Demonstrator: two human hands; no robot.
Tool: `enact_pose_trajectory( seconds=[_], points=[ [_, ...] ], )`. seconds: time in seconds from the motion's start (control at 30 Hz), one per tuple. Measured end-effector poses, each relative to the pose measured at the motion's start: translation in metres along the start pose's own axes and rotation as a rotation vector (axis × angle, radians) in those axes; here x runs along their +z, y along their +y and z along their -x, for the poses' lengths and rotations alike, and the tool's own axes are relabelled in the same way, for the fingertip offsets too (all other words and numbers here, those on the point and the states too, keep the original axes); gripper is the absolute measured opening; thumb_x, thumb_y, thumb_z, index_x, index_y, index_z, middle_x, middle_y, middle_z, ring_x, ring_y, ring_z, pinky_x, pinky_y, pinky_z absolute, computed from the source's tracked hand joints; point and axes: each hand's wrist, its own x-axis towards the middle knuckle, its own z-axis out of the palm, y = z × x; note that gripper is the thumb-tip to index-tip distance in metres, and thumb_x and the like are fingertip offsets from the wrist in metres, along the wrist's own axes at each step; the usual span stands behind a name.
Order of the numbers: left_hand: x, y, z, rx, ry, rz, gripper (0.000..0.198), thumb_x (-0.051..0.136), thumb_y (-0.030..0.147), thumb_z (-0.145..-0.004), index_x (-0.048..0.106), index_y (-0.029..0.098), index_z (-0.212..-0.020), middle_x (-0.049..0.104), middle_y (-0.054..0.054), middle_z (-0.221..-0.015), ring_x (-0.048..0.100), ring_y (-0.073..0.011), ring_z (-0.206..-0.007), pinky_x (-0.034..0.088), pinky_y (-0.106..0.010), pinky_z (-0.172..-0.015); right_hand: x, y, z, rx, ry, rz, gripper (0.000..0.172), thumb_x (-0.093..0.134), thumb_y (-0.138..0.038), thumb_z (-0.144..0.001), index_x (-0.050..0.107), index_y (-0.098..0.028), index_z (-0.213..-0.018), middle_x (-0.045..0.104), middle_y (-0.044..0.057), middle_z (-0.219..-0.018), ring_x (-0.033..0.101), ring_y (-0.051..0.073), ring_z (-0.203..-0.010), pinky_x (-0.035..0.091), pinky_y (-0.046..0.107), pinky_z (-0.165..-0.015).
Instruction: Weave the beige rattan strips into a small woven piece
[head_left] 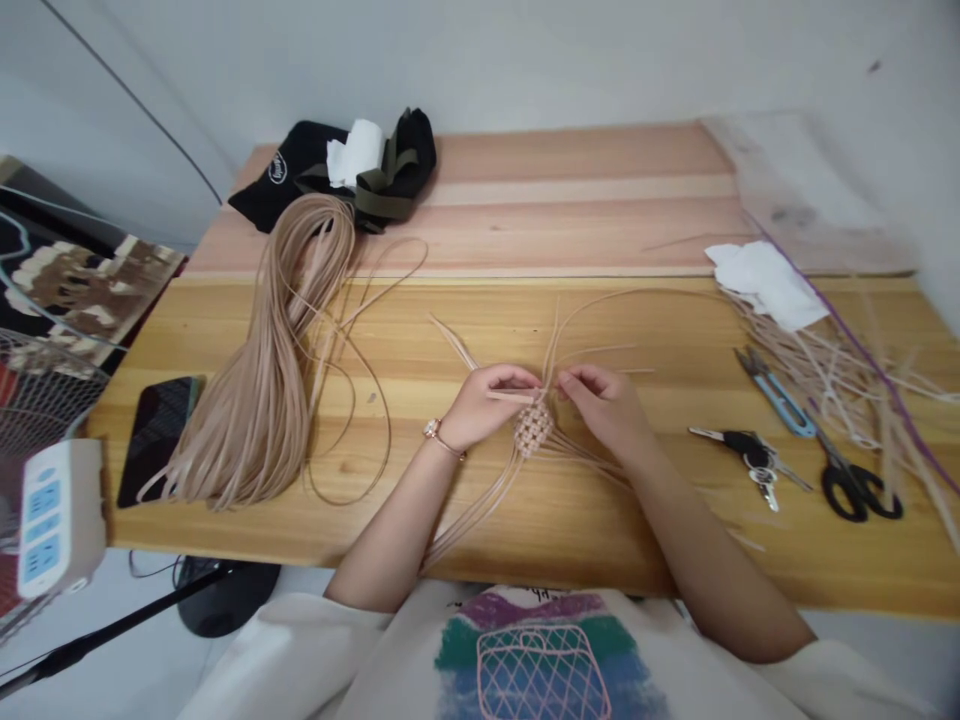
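Note:
A small woven piece (pixel 533 430) of beige strands lies on the wooden table in front of me, with long loose strands fanning out from it on several sides. My left hand (pixel 495 396) is at its upper left, thumb and fingers pinched on a strand. On the upper right, my right hand (pixel 596 395) pinches a strand between thumb and forefinger, close to the woven edge. Both hands almost meet above the weave. Which exact strand each one grips is too small to make out. A bracelet circles my left wrist.
Left of my hands lie a big bundle of beige strands (pixel 262 400), a phone (pixel 156 440) and a power strip (pixel 60 520). A black bag (pixel 311 150) sits behind. On the right are thread snips (pixel 780 395), keys (pixel 750 455), black scissors (pixel 855 485) and white tissue (pixel 769 283) on loose strands.

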Motion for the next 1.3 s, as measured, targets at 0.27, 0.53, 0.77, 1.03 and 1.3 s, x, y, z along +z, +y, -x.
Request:
enact_pose_trajectory(
  seconds=[0.27, 0.53, 0.77, 1.03, 1.3],
  points=[
    [-0.003, 0.001, -0.001, 0.014, -0.024, -0.007, 0.020, 0.064, 0.029, -0.071, 0.067, 0.012, -0.081, 0.069, -0.004, -0.080, 0.060, -0.0129, -0.074, 0.047, -0.026, -0.073, 0.009, 0.004, -0.002, 0.038, -0.058, -0.171, 0.025, 0.062, -0.041, -0.069, 0.063, -0.016, -0.068, 0.062, 0.001, -0.063, 0.052, 0.012, -0.058, 0.040, 0.025, -0.058],
    [-0.004, -0.002, -0.001, 0.015, -0.057, 0.000, 0.016, 0.059, 0.021, -0.071, 0.067, 0.013, -0.081, 0.068, -0.003, -0.079, 0.060, -0.0121, -0.074, 0.046, -0.024, -0.072, 0.015, 0.005, -0.001, 0.088, -0.060, -0.341, 0.022, 0.069, -0.035, -0.063, 0.060, -0.016, -0.067, 0.059, -0.001, -0.062, 0.050, 0.009, -0.056, 0.039, 0.024, -0.055],
    [-0.004, -0.002, 0.000, -0.018, -0.087, 0.080, 0.022, 0.050, 0.018, -0.071, 0.067, 0.012, -0.083, 0.070, -0.005, -0.082, 0.063, -0.0139, -0.077, 0.049, -0.026, -0.074, 0.013, 0.001, -0.001, 0.156, -0.056, -0.399, 0.023, 0.070, -0.034, -0.060, 0.055, -0.017, -0.062, 0.055, -0.003, -0.057, 0.047, 0.007, -0.052, 0.039, 0.023, -0.053],
    [-0.003, -0.002, 0.001, 0.047, -0.107, 0.064, 0.024, 0.048, 0.017, -0.071, 0.066, 0.013, -0.087, 0.069, -0.004, -0.079, 0.062, -0.0127, -0.073, 0.048, -0.024, -0.069, 0.014, 0.005, -0.004, 0.192, 0.003, -0.426, 0.023, 0.068, -0.035, -0.062, 0.053, -0.018, -0.063, 0.054, -0.005, -0.051, 0.047, 0.007, -0.046, 0.040, 0.022, -0.049],
    [-0.008, -0.001, 0.002, 0.097, -0.139, -0.088, 0.024, 0.049, 0.022, -0.076, 0.070, 0.013, -0.083, 0.071, -0.007, -0.082, 0.064, -0.0161, -0.079, 0.049, -0.028, -0.076, 0.021, 0.011, -0.004, 0.156, 0.144, -0.429, 0.025, 0.062, -0.041, -0.068, 0.046, -0.021, -0.072, 0.049, -0.007, -0.046, 0.045, 0.008, -0.038, 0.036, 0.022, -0.041]
  ],
)
